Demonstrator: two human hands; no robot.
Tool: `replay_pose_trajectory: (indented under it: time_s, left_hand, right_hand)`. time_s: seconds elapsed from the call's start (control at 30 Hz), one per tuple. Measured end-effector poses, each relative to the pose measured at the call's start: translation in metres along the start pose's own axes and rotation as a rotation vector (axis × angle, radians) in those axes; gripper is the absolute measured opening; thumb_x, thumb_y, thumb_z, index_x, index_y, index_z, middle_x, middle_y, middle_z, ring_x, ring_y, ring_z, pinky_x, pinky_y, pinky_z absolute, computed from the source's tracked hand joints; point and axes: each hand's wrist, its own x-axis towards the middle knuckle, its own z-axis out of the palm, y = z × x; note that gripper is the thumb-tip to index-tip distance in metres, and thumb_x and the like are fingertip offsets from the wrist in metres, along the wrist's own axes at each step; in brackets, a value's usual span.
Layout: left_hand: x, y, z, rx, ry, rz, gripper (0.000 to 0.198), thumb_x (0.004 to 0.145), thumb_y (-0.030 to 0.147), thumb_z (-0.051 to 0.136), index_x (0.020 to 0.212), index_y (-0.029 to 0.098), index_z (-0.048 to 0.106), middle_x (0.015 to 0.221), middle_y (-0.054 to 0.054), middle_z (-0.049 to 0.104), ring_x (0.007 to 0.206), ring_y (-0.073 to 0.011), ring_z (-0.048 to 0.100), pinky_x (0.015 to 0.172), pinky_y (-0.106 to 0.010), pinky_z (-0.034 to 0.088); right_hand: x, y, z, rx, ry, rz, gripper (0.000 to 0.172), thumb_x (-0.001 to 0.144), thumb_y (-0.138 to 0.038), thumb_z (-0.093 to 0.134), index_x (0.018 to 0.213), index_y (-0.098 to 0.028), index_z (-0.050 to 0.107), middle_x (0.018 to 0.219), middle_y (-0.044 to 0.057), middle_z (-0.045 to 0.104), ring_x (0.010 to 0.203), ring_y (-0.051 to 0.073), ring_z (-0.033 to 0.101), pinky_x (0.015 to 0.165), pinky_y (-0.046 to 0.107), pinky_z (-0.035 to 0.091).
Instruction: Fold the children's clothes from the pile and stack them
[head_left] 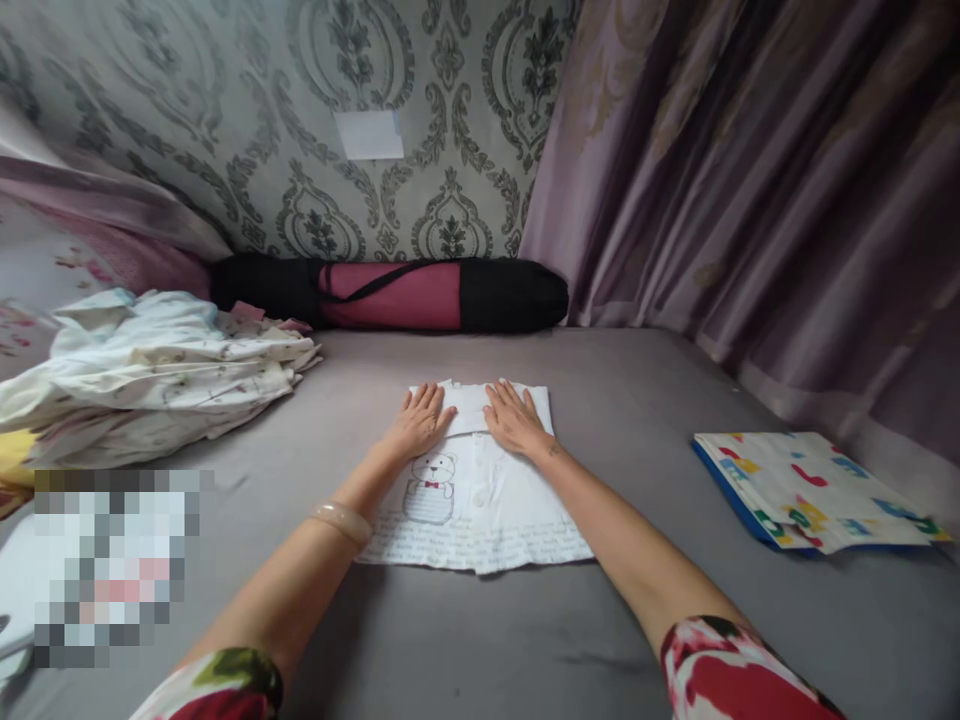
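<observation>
A small white shirt (480, 500) with a bear print lies folded flat on the grey bed sheet (615, 400) in the middle of the view. My left hand (420, 420) rests palm down on its upper left part, fingers stretched out. Beside it, my right hand (514, 415) lies flat on the upper right part near the collar, fingers also stretched out. Neither hand holds anything. A pale bangle (343, 521) sits on my left wrist.
A heap of light-coloured clothes (150, 365) lies at the left. A black and pink rolled bag (390, 293) lies along the patterned wall. A folded colourful cloth (814, 490) sits at the right, near the purple curtain (750, 180).
</observation>
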Motion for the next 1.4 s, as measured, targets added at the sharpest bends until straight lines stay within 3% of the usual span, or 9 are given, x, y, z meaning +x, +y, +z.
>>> replay_pose_trajectory:
  time_s: [0.13,0.3,0.5,0.67,0.8,0.93,1.13,1.3,1.4]
  left_hand:
    - [0.000,-0.003,-0.004,0.016,-0.019,0.000,0.068,0.096,0.051,0.016,0.147,0.007,0.027,0.154,-0.016,0.025,0.144,-0.0276,0.016,0.115,-0.047,0.012]
    - [-0.006,-0.014,-0.004,-0.004,0.015,-0.022,0.069,0.096,0.052,0.014,0.148,0.007,0.022,0.156,-0.014,0.018,0.145,-0.0256,0.009,0.116,-0.045,0.010]
    - [-0.007,-0.023,0.004,-0.060,-0.027,-0.026,0.070,0.095,0.054,0.015,0.148,0.009,0.023,0.156,-0.013,0.019,0.145,-0.0262,0.009,0.116,-0.045,0.014]
    - [-0.011,-0.017,-0.006,-0.010,-0.003,-0.020,0.069,0.095,0.052,0.017,0.147,0.006,0.025,0.155,-0.019,0.018,0.144,-0.0297,0.011,0.114,-0.050,0.015]
    - [-0.044,0.004,-0.013,0.054,0.068,0.080,0.068,0.096,0.051,0.018,0.147,0.006,0.025,0.155,-0.019,0.018,0.145,-0.0284,0.011,0.115,-0.048,0.013]
    - [-0.088,0.025,-0.007,0.047,0.026,0.277,0.065,0.096,0.054,0.019,0.147,0.013,0.027,0.155,-0.014,0.022,0.145,-0.0246,0.012,0.116,-0.044,0.014]
    - [-0.133,0.032,0.001,0.033,-0.045,0.264,0.066,0.097,0.054,0.019,0.147,0.011,0.027,0.155,-0.015,0.022,0.144,-0.0257,0.014,0.116,-0.046,0.012]
    - [-0.163,0.038,-0.007,-0.036,-0.083,0.308,0.064,0.097,0.054,0.020,0.148,0.015,0.027,0.156,-0.014,0.019,0.145,-0.0260,0.012,0.117,-0.048,0.013]
    - [-0.179,0.048,-0.016,-0.092,-0.101,0.395,0.054,0.099,0.046,0.024,0.144,0.019,0.035,0.154,-0.013,0.027,0.143,-0.0266,0.020,0.116,-0.049,0.018]
  right_hand:
    - [0.000,0.004,-0.007,0.016,-0.057,-0.005,0.060,0.097,-0.042,0.014,0.150,-0.015,0.022,0.157,0.007,0.017,0.145,0.021,0.008,0.115,0.048,0.004]
    - [-0.007,0.025,-0.013,-0.059,0.038,0.019,0.061,0.097,-0.043,0.013,0.150,-0.012,0.022,0.157,0.009,0.016,0.145,0.021,0.008,0.115,0.045,0.002]
    - [-0.008,0.037,-0.002,-0.052,0.013,0.014,0.061,0.097,-0.042,0.014,0.149,-0.011,0.024,0.156,0.010,0.020,0.144,0.021,0.013,0.116,0.043,0.003]
    - [-0.016,0.039,-0.016,0.072,-0.063,-0.008,0.061,0.097,-0.044,0.012,0.150,-0.014,0.021,0.157,0.009,0.016,0.145,0.020,0.008,0.116,0.042,0.005]
    - [-0.053,0.029,-0.022,0.056,-0.015,-0.135,0.063,0.097,-0.043,0.017,0.151,-0.012,0.017,0.158,0.010,0.010,0.145,0.020,0.002,0.117,0.042,0.003]
    - [-0.098,0.013,-0.015,0.008,-0.055,-0.275,0.062,0.098,-0.044,0.020,0.150,-0.012,0.021,0.158,0.011,0.008,0.145,0.021,0.001,0.117,0.043,0.002]
    - [-0.148,-0.008,-0.015,0.013,-0.182,-0.354,0.057,0.098,-0.045,0.023,0.150,-0.019,0.025,0.158,0.009,0.011,0.144,0.026,0.006,0.116,0.050,0.004]
    - [-0.192,-0.026,-0.019,0.056,-0.214,-0.438,0.055,0.099,-0.041,0.025,0.150,-0.021,0.025,0.158,0.006,0.013,0.144,0.024,0.008,0.117,0.047,0.005]
    - [-0.216,-0.035,-0.021,0.071,-0.229,-0.473,0.057,0.099,-0.041,0.026,0.150,-0.017,0.023,0.157,0.008,0.015,0.144,0.024,0.010,0.118,0.046,0.006]
